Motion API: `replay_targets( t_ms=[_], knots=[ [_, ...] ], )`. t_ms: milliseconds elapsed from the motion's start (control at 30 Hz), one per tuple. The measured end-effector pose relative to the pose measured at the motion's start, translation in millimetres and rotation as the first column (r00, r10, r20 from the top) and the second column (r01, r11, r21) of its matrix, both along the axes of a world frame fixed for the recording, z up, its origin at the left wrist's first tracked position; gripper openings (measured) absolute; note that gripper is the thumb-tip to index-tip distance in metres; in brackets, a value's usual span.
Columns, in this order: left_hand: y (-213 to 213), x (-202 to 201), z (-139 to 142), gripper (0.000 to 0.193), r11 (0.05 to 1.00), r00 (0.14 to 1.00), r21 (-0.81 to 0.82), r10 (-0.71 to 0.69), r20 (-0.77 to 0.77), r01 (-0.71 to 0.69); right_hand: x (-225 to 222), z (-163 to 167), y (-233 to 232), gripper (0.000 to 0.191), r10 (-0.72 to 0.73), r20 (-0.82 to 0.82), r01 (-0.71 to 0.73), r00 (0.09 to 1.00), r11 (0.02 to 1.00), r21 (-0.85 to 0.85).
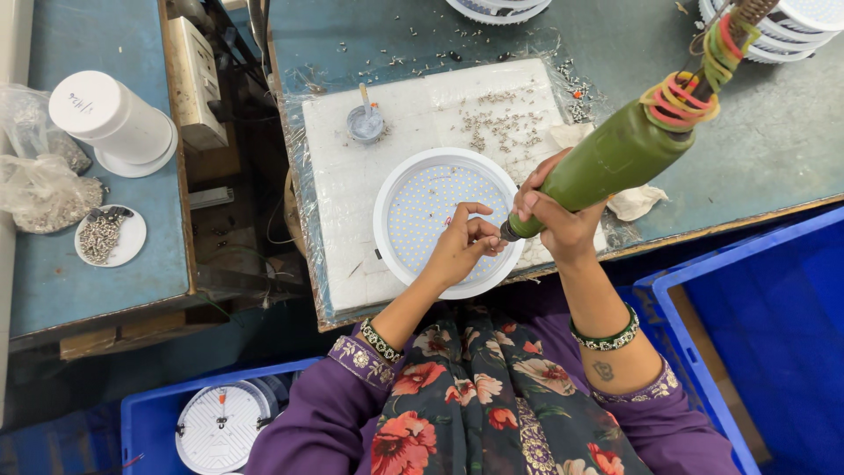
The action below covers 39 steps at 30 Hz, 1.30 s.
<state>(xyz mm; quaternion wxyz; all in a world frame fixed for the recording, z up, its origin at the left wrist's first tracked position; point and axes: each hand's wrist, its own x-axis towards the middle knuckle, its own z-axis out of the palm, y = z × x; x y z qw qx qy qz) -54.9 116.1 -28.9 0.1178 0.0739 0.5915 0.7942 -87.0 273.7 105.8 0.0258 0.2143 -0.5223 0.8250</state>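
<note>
A round white lamp panel (435, 207) dotted with small LEDs lies on a white foam pad (352, 176). My right hand (563, 224) grips a green powered screwdriver (615, 154) wound with coloured rubber bands, its tip pointing down-left at the panel's right rim. My left hand (462, 246) rests over the panel with fingers pinched right at the driver tip, apparently on a small screw too tiny to make out.
Loose screws (505, 123) and a small dish (365, 123) sit on the foam. A white cup (110, 114), bags and a plate of screws (105, 236) are on the left bench. Blue crates (756, 334) stand at the lower right and lower left, one holding a finished lamp (221, 427).
</note>
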Motion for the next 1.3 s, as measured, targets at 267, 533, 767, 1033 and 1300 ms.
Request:
replay_targets(
  t_ms=[267,533,767,1033,1300],
  knots=[
    [0.6,0.7,-1.2,0.043,1.0,1.0,-0.002,-0.022,0.015,0.022,0.4,-0.8,1.0,0.019,-0.007,-0.01,0.007,1.0,1.0,-0.006],
    [0.4,0.4,5.9,0.042,0.999,1.0,-0.04,-0.011,0.009,0.012,2.8,-1.9,1.8,0.019,-0.034,-0.015,0.034,0.999,0.999,0.014],
    [-3.3,2.4,18.3,0.04,0.994,0.998,-0.111,-0.014,-0.058,0.007,2.1,-1.7,1.8,0.019,-0.035,-0.021,0.035,0.999,0.999,0.002],
    [-4.0,6.5,37.5,0.041,0.988,0.995,-0.154,-0.024,-0.098,0.008,1.1,-2.1,1.8,0.019,-0.016,-0.016,0.016,1.0,1.0,-0.011],
    [-8.9,3.2,60.0,0.053,0.785,0.954,-0.606,-0.064,-0.293,-0.133,1.6,-23.5,1.1,0.018,-0.041,-0.014,0.042,0.999,0.999,0.034]
  ],
)
